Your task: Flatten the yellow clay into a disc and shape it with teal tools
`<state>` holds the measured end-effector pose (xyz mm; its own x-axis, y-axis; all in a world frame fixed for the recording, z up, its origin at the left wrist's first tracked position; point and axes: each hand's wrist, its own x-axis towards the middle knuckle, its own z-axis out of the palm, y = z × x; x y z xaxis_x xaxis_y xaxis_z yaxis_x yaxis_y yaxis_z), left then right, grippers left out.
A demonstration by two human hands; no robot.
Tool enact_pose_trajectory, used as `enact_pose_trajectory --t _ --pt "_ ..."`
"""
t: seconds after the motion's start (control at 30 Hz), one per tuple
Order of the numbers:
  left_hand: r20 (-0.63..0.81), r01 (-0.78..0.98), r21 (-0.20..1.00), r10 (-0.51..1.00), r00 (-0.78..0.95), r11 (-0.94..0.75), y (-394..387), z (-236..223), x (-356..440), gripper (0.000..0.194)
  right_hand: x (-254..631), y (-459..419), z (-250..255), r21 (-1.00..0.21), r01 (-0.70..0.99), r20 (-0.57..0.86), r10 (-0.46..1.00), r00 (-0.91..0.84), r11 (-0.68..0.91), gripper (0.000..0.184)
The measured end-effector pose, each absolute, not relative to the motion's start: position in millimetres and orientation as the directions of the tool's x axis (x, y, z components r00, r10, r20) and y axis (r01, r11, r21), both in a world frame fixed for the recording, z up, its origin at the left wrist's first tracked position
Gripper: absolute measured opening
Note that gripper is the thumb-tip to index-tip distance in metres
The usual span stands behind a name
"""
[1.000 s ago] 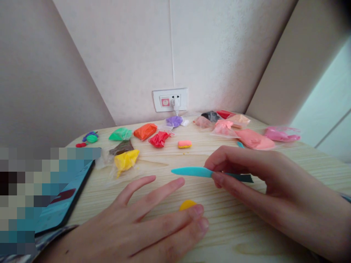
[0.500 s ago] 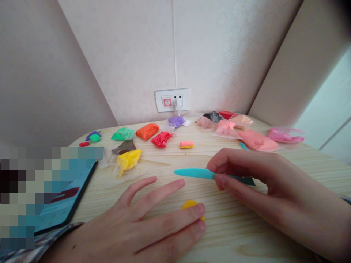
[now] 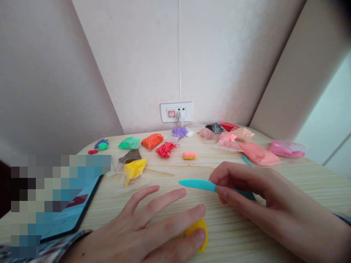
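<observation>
Partly under L fingers [image 3: 189, 216]: yel. clay [image 3: 202, 223]

On the pale wall [image 3: 142, 54], a white rectangular socket plate [image 3: 176, 112] (with a white plug [image 3: 181, 117] pushed in). Below, on the pale wood-grain surface [image 3: 301, 182], a purple lump in clear plastic [image 3: 179, 132], then leftward, a bagged orange lump [image 3: 152, 141] and a bagged green lump [image 3: 129, 143]. At left, a flat black-edged screen [image 3: 75, 208], partly pixelated.
</observation>
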<state>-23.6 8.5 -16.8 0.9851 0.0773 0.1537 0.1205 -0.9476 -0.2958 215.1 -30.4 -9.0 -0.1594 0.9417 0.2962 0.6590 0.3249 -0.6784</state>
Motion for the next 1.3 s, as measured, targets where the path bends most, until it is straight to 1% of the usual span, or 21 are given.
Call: enact_pose_trajectory --t 0.13,0.3,0.37,0.47,0.57,0.67,0.73,0.8,0.9,0.97,1.07,1.2,1.3 --pt "0.273 0.193 -0.295 0.112 0.956 -0.936 8 -25 -22 0.039 214 -29 -8 -0.69 0.648 0.287 0.944 -0.164 0.322 0.02" --pt "0.286 0.28 -0.292 0.196 0.938 -0.915 6 -32 -21 0.04 216 -29 -10 -0.688 0.646 0.309 0.939 -0.151 0.331 0.018" --pt "0.292 0.285 -0.282 0.201 0.935 -0.916 5 -32 -21 0.04 217 -29 -12 -0.688 0.643 0.325 0.935 -0.139 0.335 0.018" --pt "0.339 0.292 -0.269 0.194 0.921 -0.918 6 -32 -20 0.042 218 -28 -13 -0.684 0.648 0.335 0.934 -0.128 0.334 0.019" --pt "0.382 0.308 -0.213 0.211 0.9 -0.927 6 -32 -21 0.04 217 -27 -12 -0.675 0.658 0.345 0.931 -0.119 0.334 0.019" --pt "0.397 0.335 -0.127 0.262 0.88 -0.934 3 -31 -21 0.041 217 -26 -9 -0.67 0.662 0.34 0.931 -0.129 0.337 0.02" --pt "0.377 0.347 -0.036 0.308 0.874 -0.937 0 -29 -22 0.039 218 -26 -8 -0.659 0.671 0.337 0.931 -0.14 0.34 0.019" --pt "0.323 0.35 0.062 0.351 0.879 -0.935 -3 -24 -22 0.041 219 -27 -8 -0.642 0.68 0.352 0.924 -0.149 0.354 0.018" --pt "0.228 0.333 0.145 0.359 0.905 -0.932 -4 -16 -22 0.041 217 -31 -10 -0.597 0.693 0.396 0.9 -0.184 0.405 0.017" --pt "0.193 0.313 0.169 0.343 0.919 -0.934 -3 -13 -22 0.04 215 -34 -12 -0.549 0.698 0.413 0.875 -0.253 0.46 0.017" --pt "0.207 0.3 0.175 0.333 0.92 -0.938 -2 -10 -21 0.042 212 -40 -12 -0.495 0.693 0.415 0.843 -0.341 0.524 0.017" --pt "0.206 0.31 0.14 0.334 0.92 -0.94 -2 -9 -21 0.039 213 -40 -10 -0.484 0.725 0.402 0.86 -0.313 0.49 0.018" --pt "0.227 0.311 0.132 0.334 0.915 -0.941 -3 -11 -21 0.042 215 -38 -12 -0.467 0.733 0.397 0.858 -0.327 0.495 0.019"
